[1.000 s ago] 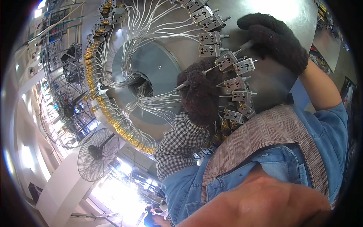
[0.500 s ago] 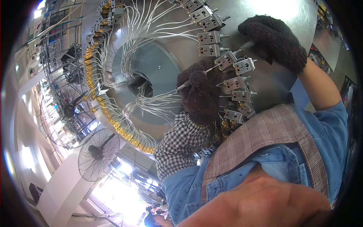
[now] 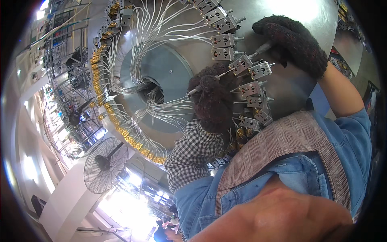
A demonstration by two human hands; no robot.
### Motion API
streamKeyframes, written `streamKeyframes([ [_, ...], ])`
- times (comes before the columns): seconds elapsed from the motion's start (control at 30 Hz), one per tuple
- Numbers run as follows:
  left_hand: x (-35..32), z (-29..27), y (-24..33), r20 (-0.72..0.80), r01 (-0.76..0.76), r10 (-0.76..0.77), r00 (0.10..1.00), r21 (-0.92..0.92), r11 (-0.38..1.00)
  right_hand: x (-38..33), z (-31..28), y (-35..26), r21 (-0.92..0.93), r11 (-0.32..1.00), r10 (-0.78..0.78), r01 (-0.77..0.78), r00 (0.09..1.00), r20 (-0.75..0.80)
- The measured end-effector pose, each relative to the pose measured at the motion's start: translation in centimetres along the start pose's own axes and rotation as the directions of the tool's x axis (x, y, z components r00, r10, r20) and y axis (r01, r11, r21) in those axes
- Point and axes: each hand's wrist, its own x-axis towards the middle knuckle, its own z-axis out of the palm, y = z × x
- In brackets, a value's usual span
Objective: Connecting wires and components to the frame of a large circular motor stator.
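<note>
My left hand [image 3: 213, 94], in a dark knitted glove, is closed around a thin pale rod with a grey sleeve [image 3: 195, 91]. Whether it is a cable or a tool I cannot tell. Its thin end reaches a small metal block [image 3: 241, 64]. My right hand [image 3: 296, 44], gloved alike, grips a grey-handled tool with a thin shaft [image 3: 262, 49], its tip at that block's outer side. Several similar blocks [image 3: 260, 70] with short pins stand in an arc on a round metal table [image 3: 300, 90]. White wires [image 3: 171, 105] run from the blocks to the table's central hole.
Gold-coloured fittings [image 3: 125, 135] with wires line the table's left rim. A grey disc [image 3: 177, 68] surrounds the central hole. Beyond the left rim stand a caged fan [image 3: 105, 163] and metal racks. My checked apron [image 3: 274, 141] is close to the near blocks.
Almost nothing differs. The right hand and its tool have shifted very slightly; both hands keep their grips at the same block.
</note>
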Motion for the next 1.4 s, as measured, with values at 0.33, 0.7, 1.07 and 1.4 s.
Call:
streamKeyframes([
  [0.33, 0.3, 0.8, 0.3, 0.010, 0.006, -0.006, 1.000, -0.040, 0.999, 0.6, -1.3, 1.4, -0.455, 0.783, -0.416, 0.424, 0.901, 0.122],
  [0.7, -0.1, -0.4, 0.2, 0.007, 0.006, -0.008, 1.000, 0.214, 0.977, 0.9, -1.4, 2.9, -0.514, 0.695, -0.506, 0.502, 0.850, 0.146],
  [1.07, 0.3, -0.6, 0.3, 0.036, 0.007, -0.010, 0.999, 0.077, 0.997, -0.3, 0.3, -0.1, -0.075, 0.996, -0.045, 0.042, 0.999, -0.030],
  [1.4, 0.2, -0.4, 0.4, 0.002, 0.015, -0.016, 1.000, 0.225, 0.974, 0.0, -0.2, -0.4, 0.073, 0.997, 0.010, -0.014, 0.998, 0.056],
])
